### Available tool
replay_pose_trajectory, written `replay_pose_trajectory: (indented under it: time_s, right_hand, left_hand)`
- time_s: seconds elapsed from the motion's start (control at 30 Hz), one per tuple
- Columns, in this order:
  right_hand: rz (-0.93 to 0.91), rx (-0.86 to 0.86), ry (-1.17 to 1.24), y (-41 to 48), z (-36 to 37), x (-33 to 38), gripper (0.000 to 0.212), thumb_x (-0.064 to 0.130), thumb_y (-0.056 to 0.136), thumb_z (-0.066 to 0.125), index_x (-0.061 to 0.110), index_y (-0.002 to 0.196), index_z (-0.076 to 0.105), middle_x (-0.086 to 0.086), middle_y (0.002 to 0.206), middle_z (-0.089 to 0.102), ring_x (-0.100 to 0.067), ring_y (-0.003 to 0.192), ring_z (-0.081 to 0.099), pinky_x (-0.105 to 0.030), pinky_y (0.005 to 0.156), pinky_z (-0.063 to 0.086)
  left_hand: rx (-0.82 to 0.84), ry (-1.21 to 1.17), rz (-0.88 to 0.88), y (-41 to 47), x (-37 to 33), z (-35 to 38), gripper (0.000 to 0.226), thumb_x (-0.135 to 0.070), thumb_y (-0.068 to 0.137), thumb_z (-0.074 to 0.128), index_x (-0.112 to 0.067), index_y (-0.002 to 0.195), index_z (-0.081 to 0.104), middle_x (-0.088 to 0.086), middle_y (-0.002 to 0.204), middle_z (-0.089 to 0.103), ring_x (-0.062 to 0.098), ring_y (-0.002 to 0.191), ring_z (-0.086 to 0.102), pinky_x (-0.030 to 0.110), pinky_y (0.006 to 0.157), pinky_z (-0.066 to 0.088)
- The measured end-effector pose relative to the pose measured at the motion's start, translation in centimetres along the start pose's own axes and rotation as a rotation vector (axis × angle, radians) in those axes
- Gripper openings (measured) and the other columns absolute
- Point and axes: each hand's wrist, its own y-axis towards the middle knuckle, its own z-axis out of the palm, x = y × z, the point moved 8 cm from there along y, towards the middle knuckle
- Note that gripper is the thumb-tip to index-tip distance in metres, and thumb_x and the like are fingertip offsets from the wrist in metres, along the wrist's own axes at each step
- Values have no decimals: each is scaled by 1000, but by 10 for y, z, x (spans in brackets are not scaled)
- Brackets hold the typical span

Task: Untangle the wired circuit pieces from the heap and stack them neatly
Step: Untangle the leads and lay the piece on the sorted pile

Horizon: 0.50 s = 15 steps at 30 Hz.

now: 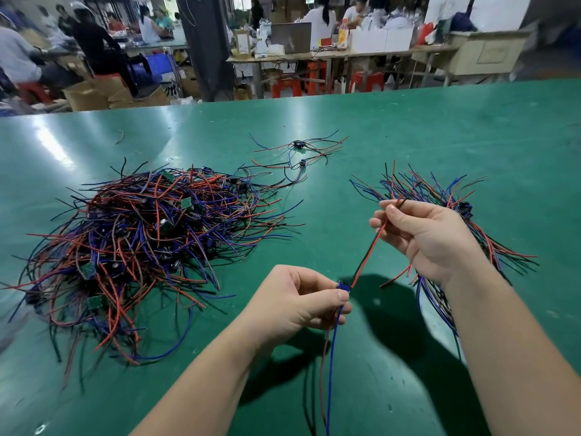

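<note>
A big tangled heap (147, 243) of red, blue and black wires with small green circuit boards lies on the left of the green table (408, 136). My left hand (301, 300) pinches one wired circuit piece (343, 287) at its small blue board, with blue and red wires hanging below. My right hand (430, 237) pinches the far ends of that piece's red and black wires (369, 250), pulled straight between both hands. Behind and under my right hand lies the sorted stack (440, 196) of pieces with wires fanned out.
A couple of loose wired pieces (298, 152) lie at the table's middle back. Beyond the table's far edge sit people at workbenches, red stools (286, 86), cardboard boxes (91, 96) and a dark pillar (207, 48).
</note>
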Motion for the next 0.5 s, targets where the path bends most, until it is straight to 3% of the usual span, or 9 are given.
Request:
replay_pose_trajectory:
  time_s: [0.23,0.37,0.5]
  right_hand:
    - [56,14,36,0,1,-5,23,-5,97,39,1,88,59,-6,64,70,-16,61,71,-21,54,56]
    - [65,4,62,2,4,-10,24,-5,99,35,-1,92,58,-14,75,68,-19,63,71,-23,55,57]
    - [8,-61,-17,2,2,-7,27,21,104,34,2,102,54,-17,70,70,-25,62,71,-32,54,59]
  left_hand:
    - [-19,105,19,1,-1,-6,13,-5,82,71,-10,70,71,12,73,73,16,60,68,24,59,54]
    - [-18,184,28,4,-1,-6,11,-5,83,70,-9,73,70,8,71,73,14,59,67,21,57,51]
    - [-1,166,17,1,0,-10,16,-2,82,70,-11,68,70,10,70,72,16,58,66,22,53,53]
